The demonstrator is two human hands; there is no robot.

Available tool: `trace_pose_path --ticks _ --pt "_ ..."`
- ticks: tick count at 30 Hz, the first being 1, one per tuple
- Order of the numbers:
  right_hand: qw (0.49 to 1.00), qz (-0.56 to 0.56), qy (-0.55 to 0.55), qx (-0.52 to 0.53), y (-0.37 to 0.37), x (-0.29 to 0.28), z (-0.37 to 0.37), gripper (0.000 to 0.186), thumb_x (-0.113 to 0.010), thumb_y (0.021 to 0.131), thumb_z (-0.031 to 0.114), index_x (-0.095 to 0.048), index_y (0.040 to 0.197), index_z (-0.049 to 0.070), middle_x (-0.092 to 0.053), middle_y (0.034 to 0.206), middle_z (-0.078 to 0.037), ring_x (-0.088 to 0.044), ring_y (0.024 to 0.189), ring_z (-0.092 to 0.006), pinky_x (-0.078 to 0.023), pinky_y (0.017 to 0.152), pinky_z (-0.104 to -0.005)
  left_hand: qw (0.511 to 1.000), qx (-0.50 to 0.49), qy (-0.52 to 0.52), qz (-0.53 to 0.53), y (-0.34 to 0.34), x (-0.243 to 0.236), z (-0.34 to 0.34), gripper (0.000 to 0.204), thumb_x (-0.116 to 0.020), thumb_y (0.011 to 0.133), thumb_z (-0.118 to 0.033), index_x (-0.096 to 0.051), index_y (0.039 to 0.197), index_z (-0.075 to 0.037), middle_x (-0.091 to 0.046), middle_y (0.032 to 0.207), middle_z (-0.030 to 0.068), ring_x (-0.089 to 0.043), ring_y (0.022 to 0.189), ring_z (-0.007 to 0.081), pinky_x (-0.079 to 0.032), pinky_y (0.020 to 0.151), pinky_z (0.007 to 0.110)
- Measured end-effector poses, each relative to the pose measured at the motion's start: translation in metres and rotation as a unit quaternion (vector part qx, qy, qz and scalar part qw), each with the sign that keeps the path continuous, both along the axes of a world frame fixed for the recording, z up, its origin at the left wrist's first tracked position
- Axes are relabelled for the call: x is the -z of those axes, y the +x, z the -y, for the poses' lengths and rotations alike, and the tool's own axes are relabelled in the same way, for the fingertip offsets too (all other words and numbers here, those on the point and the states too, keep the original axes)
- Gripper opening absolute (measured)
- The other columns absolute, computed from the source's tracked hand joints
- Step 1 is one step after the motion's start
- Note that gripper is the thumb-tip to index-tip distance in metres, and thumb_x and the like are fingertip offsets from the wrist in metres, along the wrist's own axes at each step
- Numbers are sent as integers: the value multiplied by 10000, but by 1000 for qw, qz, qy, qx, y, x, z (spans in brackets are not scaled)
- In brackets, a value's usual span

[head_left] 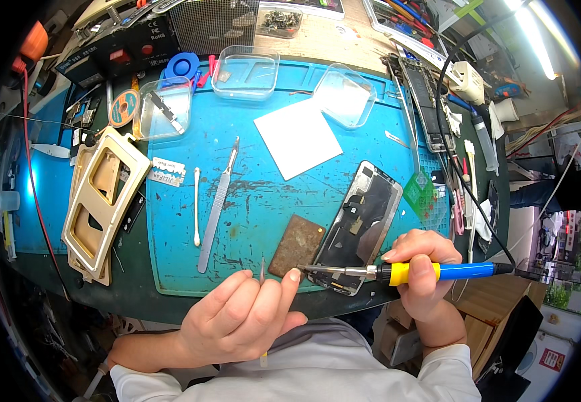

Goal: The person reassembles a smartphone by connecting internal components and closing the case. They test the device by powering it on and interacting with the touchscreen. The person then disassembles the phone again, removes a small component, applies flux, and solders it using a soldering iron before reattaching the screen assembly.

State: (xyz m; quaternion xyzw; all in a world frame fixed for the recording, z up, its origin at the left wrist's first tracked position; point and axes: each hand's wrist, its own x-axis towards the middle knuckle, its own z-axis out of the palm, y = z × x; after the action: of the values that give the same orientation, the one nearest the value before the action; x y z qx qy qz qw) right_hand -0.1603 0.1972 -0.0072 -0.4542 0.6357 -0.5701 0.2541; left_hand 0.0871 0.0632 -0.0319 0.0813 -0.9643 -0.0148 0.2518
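Observation:
My right hand [423,271] grips a soldering iron [461,271] with a yellow and blue handle, its metal shaft pointing left. The iron's tip ends beside the index fingertip of my left hand [247,311]; whether they touch, I cannot tell. Closed fingers of my left hand hold slim tweezers [262,269], whose point sticks up past the knuckles. Just beyond the iron's tip lies a brown, worn rectangular plate [296,242]. Next to it, a detached phone screen [364,213] rests tilted on the blue mat, its dark back facing up, partly behind the iron's shaft.
On the blue mat [190,271] lie a scalpel [216,214], a cotton swab [197,201], a razor blade [168,171] and a white square pad [297,139]. Clear plastic boxes [245,74] stand farther back. Gold-coloured frames [106,201] sit left. The iron's black cable [468,187] arches at right.

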Motion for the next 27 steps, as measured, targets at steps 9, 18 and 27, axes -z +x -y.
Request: trace_pose_path --ticks 9,18,27 --pt "1000 -4 8 -3 -1 0 -1 256 -641 959 222 -749 892 -1 -723 743 -109 -647 608 -154 -496 568 -274 1000 0 -4 0 0 0 0 422 -591 1065 -414 -792 1181 -61 -568 1084 14 -559 1045 169 -553 944 312" --pt "1000 8 3 3 0 -1 1 269 -640 968 230 -748 892 -5 -729 755 -112 -652 616 -152 -500 575 -271 1000 -2 -4 -3 0 1 0 422 -582 1071 -414 -795 1172 -64 -568 1080 15 -557 1044 170 -552 942 312" --pt "1000 5 10 -1 -1 -1 -1 271 -636 971 227 -743 886 -7 -746 783 -124 -663 625 -155 -515 589 -273 1000 0 -5 1 0 0 1 421 -570 1075 -413 -789 1188 -71 -561 1093 18 -557 1051 171 -552 949 316"
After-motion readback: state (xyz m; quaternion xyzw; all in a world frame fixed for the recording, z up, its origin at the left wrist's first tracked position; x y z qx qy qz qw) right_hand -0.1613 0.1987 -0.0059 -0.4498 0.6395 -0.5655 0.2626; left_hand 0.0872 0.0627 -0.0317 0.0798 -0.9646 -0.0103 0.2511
